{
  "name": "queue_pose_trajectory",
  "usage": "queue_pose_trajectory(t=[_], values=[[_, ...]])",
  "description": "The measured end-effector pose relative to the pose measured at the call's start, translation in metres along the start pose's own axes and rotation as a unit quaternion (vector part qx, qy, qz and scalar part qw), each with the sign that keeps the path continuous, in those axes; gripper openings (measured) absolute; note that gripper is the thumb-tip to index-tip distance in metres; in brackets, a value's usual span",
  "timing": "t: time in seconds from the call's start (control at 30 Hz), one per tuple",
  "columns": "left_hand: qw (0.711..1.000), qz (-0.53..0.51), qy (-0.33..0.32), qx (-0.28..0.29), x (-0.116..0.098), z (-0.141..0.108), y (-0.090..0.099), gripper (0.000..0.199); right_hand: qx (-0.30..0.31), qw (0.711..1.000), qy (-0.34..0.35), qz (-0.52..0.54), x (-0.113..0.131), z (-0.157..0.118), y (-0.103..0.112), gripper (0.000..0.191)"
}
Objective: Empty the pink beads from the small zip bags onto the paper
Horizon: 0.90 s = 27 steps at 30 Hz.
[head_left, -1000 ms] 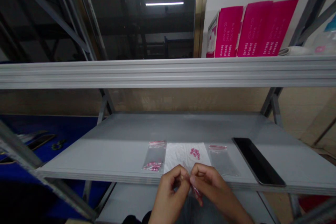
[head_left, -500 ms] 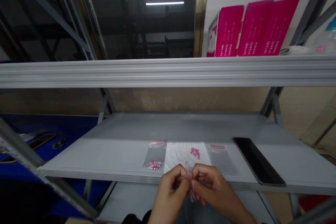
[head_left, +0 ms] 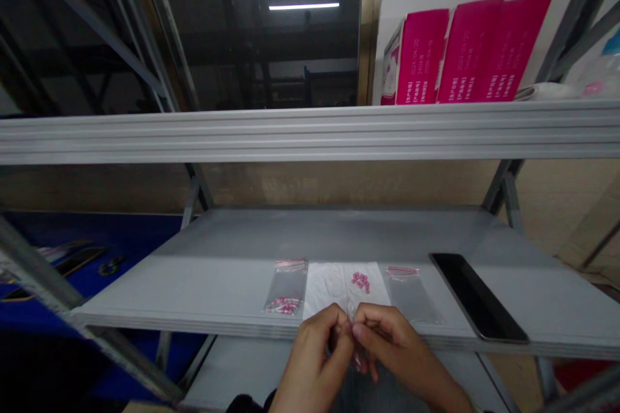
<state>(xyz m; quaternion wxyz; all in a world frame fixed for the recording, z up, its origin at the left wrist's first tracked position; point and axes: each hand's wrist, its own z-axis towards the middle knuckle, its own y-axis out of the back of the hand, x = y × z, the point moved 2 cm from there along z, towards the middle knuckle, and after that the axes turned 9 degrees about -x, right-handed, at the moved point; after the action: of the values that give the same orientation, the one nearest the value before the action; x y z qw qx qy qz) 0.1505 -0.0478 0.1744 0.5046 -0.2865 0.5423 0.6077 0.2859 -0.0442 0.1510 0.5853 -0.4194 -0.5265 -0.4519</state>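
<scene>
My left hand (head_left: pixel 320 348) and my right hand (head_left: pixel 400 345) meet at the front edge of the shelf, fingertips pinched together. Between them is a small clear plastic zip bag (head_left: pixel 359 360), mostly hidden by the fingers. A white tissue (head_left: pixel 324 284) lies just beyond, with several pink beads (head_left: pixel 360 281) on its right part. To its left rests a zip bag with pink beads inside (head_left: pixel 285 290). Another clear zip bag (head_left: pixel 411 297), with a red seal line, lies flat right of the tissue.
A black phone-like slab (head_left: pixel 477 297) lies on the grey shelf (head_left: pixel 232 239) at the right. Above runs a metal shelf beam (head_left: pixel 310 135), with pink boxes (head_left: pixel 469 51) standing on the upper level. Blue cloth (head_left: pixel 140 239) with several items shows at far left.
The bag between my fingers has turned slightly, and clear plastic now shows above the fingertips where a thin red strip stood. Both hands stay in nearly the same place.
</scene>
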Motion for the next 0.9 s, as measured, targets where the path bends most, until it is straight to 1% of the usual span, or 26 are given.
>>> queue_pose_trajectory(t=[0.07, 0.17, 0.3, 0.37, 0.47, 0.53, 0.57, 0.6, 0.63, 0.7, 0.73, 0.77, 0.8, 0.9], values=[[1.000, 0.028, -0.001, -0.008, 0.001, 0.003, -0.001, 0.023, -0.011, 1.000, -0.006, -0.017, -0.001, 0.001, 0.000, 0.039], [0.998, 0.055, 0.002, -0.039, 0.004, 0.005, -0.003, 0.019, -0.044, 0.998, -0.006, -0.039, 0.000, 0.001, 0.000, 0.028], [0.995, 0.069, 0.005, -0.070, 0.005, 0.006, -0.005, 0.020, -0.060, 0.996, -0.016, -0.061, 0.002, 0.001, -0.001, 0.020], [0.992, 0.082, -0.002, -0.100, 0.005, 0.005, -0.003, 0.021, -0.089, 0.992, -0.017, -0.088, 0.004, 0.001, 0.002, 0.019], [0.982, 0.097, -0.038, -0.160, 0.002, 0.004, 0.003, 0.025, -0.125, 0.984, -0.017, -0.122, 0.009, 0.000, 0.008, 0.019], [0.974, 0.096, -0.081, -0.189, 0.000, 0.001, 0.008, 0.029, -0.117, 0.986, -0.023, -0.119, 0.012, 0.000, 0.009, 0.017], [0.971, 0.090, -0.108, -0.193, 0.000, -0.001, 0.010, 0.026, -0.108, 0.988, -0.028, -0.110, 0.014, 0.000, 0.009, 0.016], [0.970, 0.084, -0.136, -0.185, 0.000, -0.003, 0.011, 0.016, -0.097, 0.990, -0.033, -0.101, 0.015, -0.001, 0.008, 0.015], [0.970, 0.079, -0.161, -0.164, 0.001, -0.005, 0.011, 0.015, -0.084, 0.991, -0.039, -0.092, 0.016, -0.001, 0.007, 0.013], [0.973, 0.069, -0.195, -0.098, 0.004, -0.008, 0.009, 0.069, -0.060, 0.994, -0.052, -0.080, 0.017, -0.001, 0.005, 0.011], [0.975, 0.066, -0.200, -0.067, 0.006, -0.009, 0.007, 0.087, -0.056, 0.994, -0.053, -0.079, 0.017, -0.002, 0.005, 0.011], [0.977, 0.063, -0.198, -0.043, 0.009, -0.009, 0.006, 0.092, -0.059, 0.994, -0.049, -0.083, 0.016, -0.002, 0.005, 0.011], [0.979, 0.057, -0.193, -0.029, 0.010, -0.009, 0.004, 0.090, -0.070, 0.993, -0.042, -0.090, 0.016, -0.002, 0.006, 0.012], [0.984, 0.025, -0.174, -0.019, 0.011, -0.004, 0.001, 0.080, -0.096, 0.988, -0.034, -0.118, 0.013, -0.002, 0.010, 0.015]])
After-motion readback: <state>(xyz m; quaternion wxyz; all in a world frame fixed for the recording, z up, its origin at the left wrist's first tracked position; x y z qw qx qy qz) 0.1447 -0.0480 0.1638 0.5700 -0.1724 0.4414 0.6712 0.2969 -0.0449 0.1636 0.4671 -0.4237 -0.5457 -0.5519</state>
